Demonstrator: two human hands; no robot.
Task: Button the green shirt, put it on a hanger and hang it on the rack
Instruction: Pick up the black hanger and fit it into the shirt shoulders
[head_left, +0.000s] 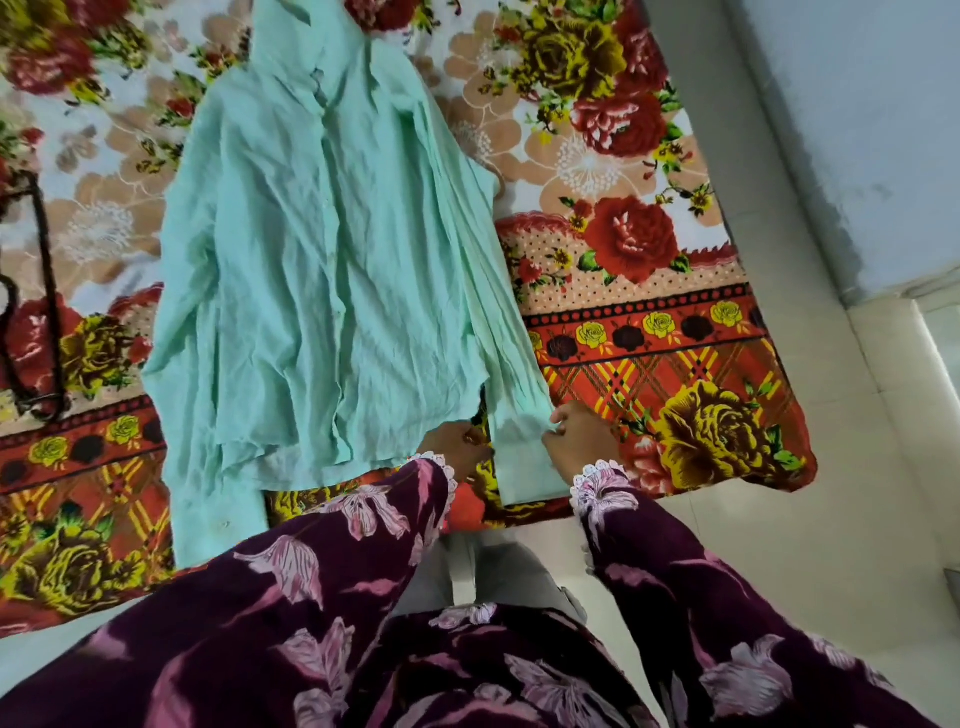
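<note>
Floral blanket (649, 218) covers the bed, plush pile, red and yellow roses. Green shirt (332, 270) lies flat on it, front up, collar at the far end — thin, heavily creased fabric. Dark hanger (44, 291) lies on the blanket left of the shirt, apart from it. Left hand (457, 441) and right hand (579, 428) both pinch the shirt's right sleeve cuff (524, 457) at the blanket's near edge. Purple floral sleeves (675, 582), lace-trimmed.

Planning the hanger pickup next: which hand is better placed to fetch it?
Left, probably. The dark hanger lies on the blanket left of the green shirt; the left hand is nearer than the right hand.
</note>
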